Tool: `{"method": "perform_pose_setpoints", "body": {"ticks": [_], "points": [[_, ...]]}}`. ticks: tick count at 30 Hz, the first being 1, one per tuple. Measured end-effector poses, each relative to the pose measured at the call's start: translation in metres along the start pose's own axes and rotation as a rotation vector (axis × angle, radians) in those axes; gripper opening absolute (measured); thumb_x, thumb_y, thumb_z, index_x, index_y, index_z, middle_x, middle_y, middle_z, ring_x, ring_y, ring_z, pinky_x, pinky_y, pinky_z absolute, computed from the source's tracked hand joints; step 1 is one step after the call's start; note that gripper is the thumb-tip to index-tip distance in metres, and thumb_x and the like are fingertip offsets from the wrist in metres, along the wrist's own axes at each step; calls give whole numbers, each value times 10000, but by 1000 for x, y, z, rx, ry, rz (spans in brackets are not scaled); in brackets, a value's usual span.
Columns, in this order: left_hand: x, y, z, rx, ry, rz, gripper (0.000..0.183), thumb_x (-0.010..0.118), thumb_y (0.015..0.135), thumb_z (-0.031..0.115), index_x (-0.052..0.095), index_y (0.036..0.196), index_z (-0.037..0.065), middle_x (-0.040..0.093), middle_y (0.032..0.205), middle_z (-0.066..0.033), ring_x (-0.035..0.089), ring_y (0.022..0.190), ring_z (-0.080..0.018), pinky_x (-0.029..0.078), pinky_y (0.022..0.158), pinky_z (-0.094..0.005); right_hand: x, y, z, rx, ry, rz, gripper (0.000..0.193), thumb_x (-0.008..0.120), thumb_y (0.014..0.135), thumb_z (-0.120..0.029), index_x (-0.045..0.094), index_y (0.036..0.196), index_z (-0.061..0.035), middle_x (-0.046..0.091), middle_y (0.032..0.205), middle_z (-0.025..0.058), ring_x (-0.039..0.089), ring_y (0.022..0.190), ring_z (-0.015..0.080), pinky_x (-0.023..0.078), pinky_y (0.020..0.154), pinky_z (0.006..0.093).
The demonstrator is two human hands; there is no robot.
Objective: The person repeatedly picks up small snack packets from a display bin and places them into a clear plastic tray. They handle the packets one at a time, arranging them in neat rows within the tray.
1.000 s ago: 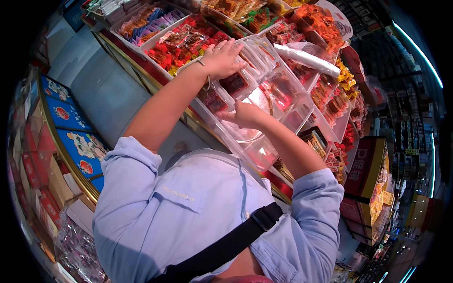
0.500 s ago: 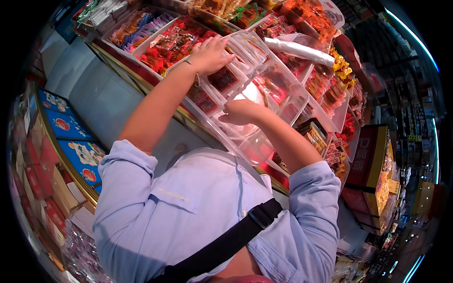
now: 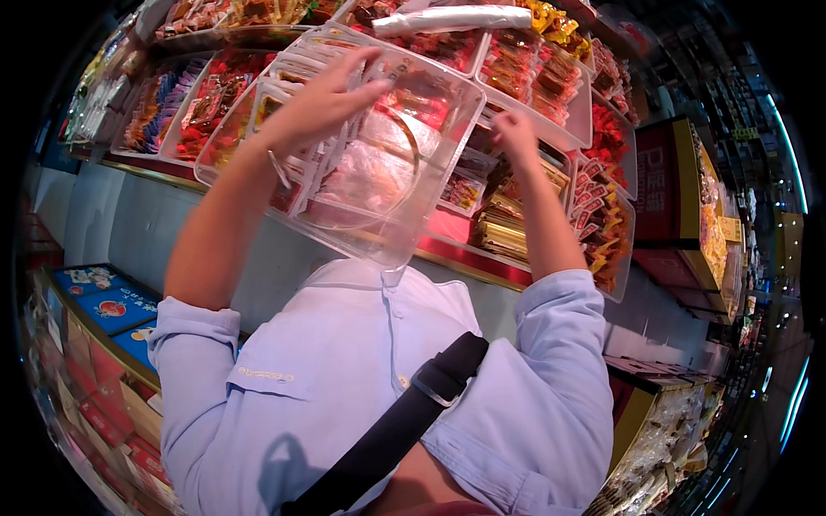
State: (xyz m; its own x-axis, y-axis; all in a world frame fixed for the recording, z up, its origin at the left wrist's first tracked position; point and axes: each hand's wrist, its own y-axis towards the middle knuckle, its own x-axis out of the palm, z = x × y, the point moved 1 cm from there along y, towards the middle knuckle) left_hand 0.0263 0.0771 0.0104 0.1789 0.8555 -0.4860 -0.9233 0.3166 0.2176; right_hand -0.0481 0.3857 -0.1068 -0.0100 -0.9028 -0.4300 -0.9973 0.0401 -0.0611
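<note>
My left hand [image 3: 331, 99] is open over a clear plastic bin [image 3: 400, 251], its thumb and fingers spread. It hides part of the wrapped packets [image 3: 301, 64] standing in a row on the bin's left side. Through the bin's clear right part I see a pale sheet of plastic wrap [image 3: 370, 172] and a curved, ring-like edge. My right hand [image 3: 514, 135] hovers to the right of the bin, above a compartment of gold packets [image 3: 508, 225]. Its fingers are loosely bent and slightly blurred, with nothing visible in them.
Trays of red-wrapped snacks [image 3: 221, 90] and orange packets [image 3: 551, 77] surround the bin. A white plastic roll [image 3: 452, 19] lies across the far trays. Dark red display boxes [image 3: 667, 185] stand at right, and a blue-topped counter [image 3: 107, 301] at left.
My right hand has left the clear bin's middle and moved right, over the neighbouring compartment. My left hand has shifted toward the bin's clear part. The whole view has turned.
</note>
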Motion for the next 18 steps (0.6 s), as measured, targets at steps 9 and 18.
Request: {"method": "perform_pose_setpoints", "body": {"ticks": [9, 18], "points": [[92, 21, 21, -213, -536, -341, 444, 518, 829, 267, 403, 1181, 23, 454, 1142, -60, 415, 1061, -124, 327, 895, -249, 79, -65, 100, -51, -1150, -199, 556, 694, 611, -372, 446, 1009, -74, 514, 963, 123, 496, 942, 282, 408, 772, 391], [92, 23, 14, -228, -545, -250, 382, 556, 799, 174, 445, 1111, -16, 518, 1047, -92, 488, 976, -146, 388, 851, -259, 27, -51, 62, -40, -595, -355, 239, 617, 681, -198, 533, 841, -42, 574, 803, 143, 556, 742, 264, 431, 673, 341]]}}
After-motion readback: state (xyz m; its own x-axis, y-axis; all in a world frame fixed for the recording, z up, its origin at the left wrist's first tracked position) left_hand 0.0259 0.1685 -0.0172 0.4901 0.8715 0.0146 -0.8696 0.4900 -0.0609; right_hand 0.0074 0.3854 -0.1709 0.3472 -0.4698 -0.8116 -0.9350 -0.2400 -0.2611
